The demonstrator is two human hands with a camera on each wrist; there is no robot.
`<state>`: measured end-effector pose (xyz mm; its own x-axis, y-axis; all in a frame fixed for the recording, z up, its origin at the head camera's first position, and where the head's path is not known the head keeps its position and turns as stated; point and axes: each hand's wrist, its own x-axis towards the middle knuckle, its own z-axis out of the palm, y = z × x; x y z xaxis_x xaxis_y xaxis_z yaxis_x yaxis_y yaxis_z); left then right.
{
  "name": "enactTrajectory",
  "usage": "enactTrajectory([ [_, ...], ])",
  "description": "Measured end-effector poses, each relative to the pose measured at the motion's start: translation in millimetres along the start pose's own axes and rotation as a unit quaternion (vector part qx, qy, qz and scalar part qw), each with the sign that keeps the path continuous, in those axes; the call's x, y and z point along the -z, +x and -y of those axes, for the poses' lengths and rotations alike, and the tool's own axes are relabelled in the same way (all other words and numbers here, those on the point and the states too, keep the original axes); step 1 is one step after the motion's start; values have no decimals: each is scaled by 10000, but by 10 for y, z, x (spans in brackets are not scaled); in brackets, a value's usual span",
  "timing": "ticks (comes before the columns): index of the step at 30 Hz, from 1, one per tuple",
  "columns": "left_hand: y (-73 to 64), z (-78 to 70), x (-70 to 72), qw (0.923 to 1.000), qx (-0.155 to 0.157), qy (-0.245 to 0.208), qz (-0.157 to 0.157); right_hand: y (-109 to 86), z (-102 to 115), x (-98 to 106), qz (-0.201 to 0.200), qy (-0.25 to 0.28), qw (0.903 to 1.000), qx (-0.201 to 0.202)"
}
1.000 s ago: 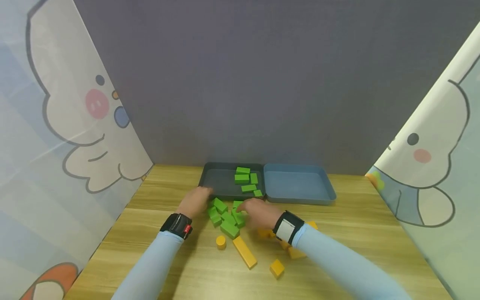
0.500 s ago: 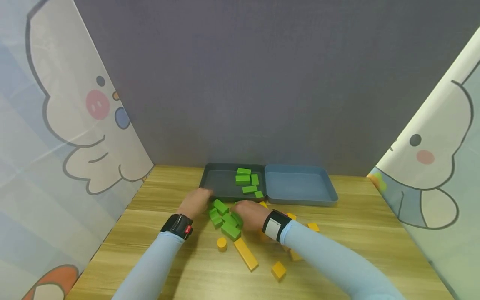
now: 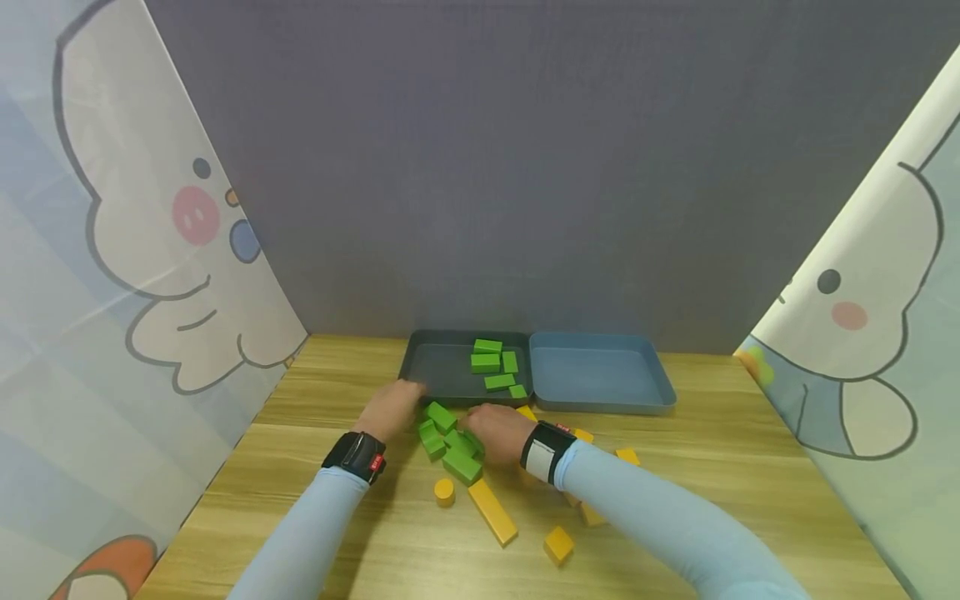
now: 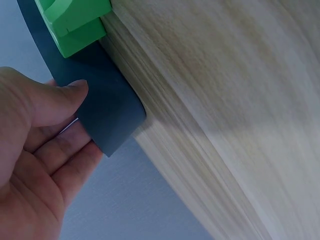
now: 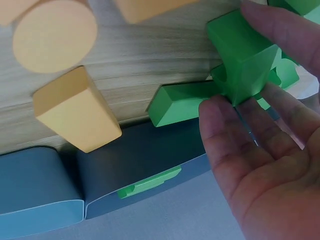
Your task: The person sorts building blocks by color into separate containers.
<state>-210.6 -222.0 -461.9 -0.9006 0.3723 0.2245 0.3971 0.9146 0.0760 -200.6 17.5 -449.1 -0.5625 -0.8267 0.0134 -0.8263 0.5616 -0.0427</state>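
Note:
My left hand (image 3: 392, 408) grips the near left corner of a dark grey tray (image 3: 442, 367). In the left wrist view the thumb (image 4: 75, 92) lies on the tray's outer wall and the fingers reach over its rim. Several green blocks sit in the tray's right half. Just in front of it lies a loose cluster of green blocks (image 3: 462, 464). My right hand (image 3: 498, 432) is over this cluster; its thumb and fingertips pinch a green block with a curved cut-out (image 5: 242, 50). A green rectangular block (image 5: 180, 100) lies beside that one, along the tray wall.
A blue tray (image 3: 600, 371) stands right beside the dark one, with bare floor showing. Nearer me on the wooden table lie a yellow cylinder (image 3: 444, 492), a long yellow bar (image 3: 492, 512) and a yellow cube (image 3: 558, 546). More yellow blocks are partly hidden under my right forearm.
My right hand has shifted left over the green cluster and its fingers have closed around a green block. The left hand stays at the tray corner.

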Motion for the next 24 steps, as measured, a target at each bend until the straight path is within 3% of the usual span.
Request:
enactTrajectory([
  [8, -8, 5, -10, 10000, 0, 0, -56, -40, -22, 132, 74, 107, 9999, 110],
  [16, 14, 45, -51, 9998, -25, 33, -201, -15, -167, 537, 297, 520, 9962, -640],
  [24, -28, 33, -104, 9998, 51, 68, -165, 248, -382, 842, 99, 517, 9936, -996],
])
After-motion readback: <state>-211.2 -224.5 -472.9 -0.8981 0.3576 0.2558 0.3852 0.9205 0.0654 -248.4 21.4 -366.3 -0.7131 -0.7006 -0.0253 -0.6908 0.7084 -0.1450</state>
